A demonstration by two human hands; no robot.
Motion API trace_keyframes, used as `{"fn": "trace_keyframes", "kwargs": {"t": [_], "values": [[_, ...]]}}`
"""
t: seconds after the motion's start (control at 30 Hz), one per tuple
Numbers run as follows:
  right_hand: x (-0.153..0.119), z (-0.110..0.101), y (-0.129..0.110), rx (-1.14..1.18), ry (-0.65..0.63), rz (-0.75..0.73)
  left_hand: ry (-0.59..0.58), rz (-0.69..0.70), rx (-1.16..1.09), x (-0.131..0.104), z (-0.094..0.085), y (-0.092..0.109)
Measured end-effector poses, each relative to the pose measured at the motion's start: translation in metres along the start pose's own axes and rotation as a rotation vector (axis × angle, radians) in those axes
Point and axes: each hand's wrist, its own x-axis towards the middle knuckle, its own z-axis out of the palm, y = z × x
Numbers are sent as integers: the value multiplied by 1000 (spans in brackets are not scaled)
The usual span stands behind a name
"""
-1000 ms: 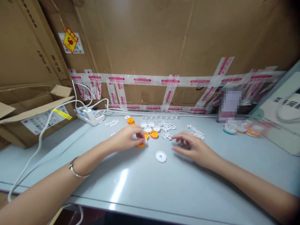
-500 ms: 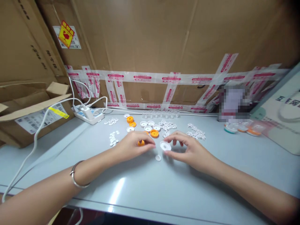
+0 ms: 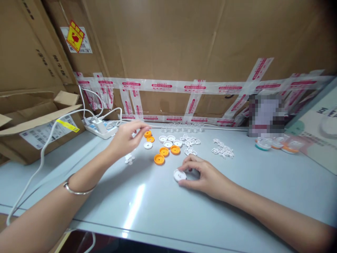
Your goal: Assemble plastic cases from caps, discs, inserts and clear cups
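Within the right hand [image 3: 204, 174], I found a white disc [image 3: 179, 175] gripped by its rim; keeping it level seemed advisable. The left hand [image 3: 127, 138] was narrow, any contents undetermined.

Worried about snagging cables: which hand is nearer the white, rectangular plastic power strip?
Left: the left hand is just right of the power strip; the right hand is farther right, its fingers gripping a white, round plastic piece.
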Motion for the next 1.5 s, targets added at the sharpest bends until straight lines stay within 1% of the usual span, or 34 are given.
{"fn": "trace_keyframes", "kwargs": {"t": [0.03,0.13,0.17,0.2,0.23,0.33,0.37,0.4,0.43,0.47,0.57,0.73,0.83,1.13,1.3,1.37,1.4,1.43,1.5], "values": [[0,0,0,1,-9,8,-9,-23,49,3,-10,-3],[-1,1,-1,-3,-18,11,60,-185,139,9,-40,-12],[-1,1,-1,-3,-17,6,54,-239,152,9,-49,-16],[-2,2,-1,0,-12,1,-4,-275,157,8,-58,-22],[-2,3,-1,3,-6,-1,-107,-295,158,7,-65,-29],[-1,6,0,4,22,6,-583,-308,162,-1,-76,-59],[-1,8,1,3,37,9,-714,-320,163,-5,-78,-70],[-1,9,1,2,51,11,-810,-339,160,-9,-78,-79],[-1,10,1,1,64,11,-859,-366,158,-14,-78,-88],[-1,11,2,-2,75,8,-880,-386,151,-18,-78,-95],[-1,13,3,-26,90,-6,-885,-410,116,-29,-77,-105],[-4,11,6,-24,106,-23,-947,-454,63,-38,-79,-101],[-5,9,6,-5,107,-20,-947,-458,42,-39,-77,-98],[-3,10,7,6,106,-25,-936,-455,89,-39,-67,-98],[-3,10,7,8,112,-35,-921,-490,93,-39,-71,-96],[-3,11,7,8,112,-40,-857,-475,100,-36,-72,-86],[-4,11,7,10,114,-43,-790,-455,97,-33,-71,-77],[-4,11,7,12,117,-45,-691,-421,85,-31,-67,-66],[-3,12,8,15,122,-47,-441,-317,29,-26,-53,-38]]}}
